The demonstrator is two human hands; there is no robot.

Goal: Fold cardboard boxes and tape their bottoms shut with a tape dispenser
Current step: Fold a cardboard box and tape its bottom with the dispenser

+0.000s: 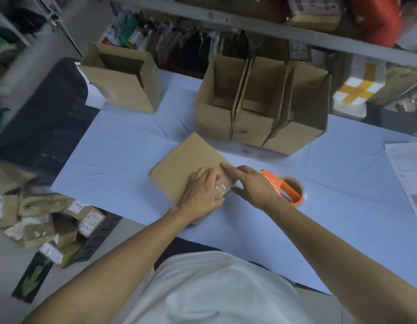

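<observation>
A flat-topped cardboard box (186, 160) lies bottom-up on the pale blue table (123, 164) in front of me. My left hand (203, 190) rests flat on its near right corner, over a shiny strip of clear tape (221, 192). My right hand (252, 185) hovers at that same corner with its forefinger stretched out onto the box and its thumb apart. Just behind it the orange tape dispenser (289, 190) lies on the table, its front end hidden by the hand and its handle free.
Three open boxes (256, 127) stand in a row behind the work spot, and another open box (123, 90) is at the back left. Printed sheets (411, 174) lie at the right edge. Small parcels (50, 220) are piled on the floor to the left. Shelves run along the back.
</observation>
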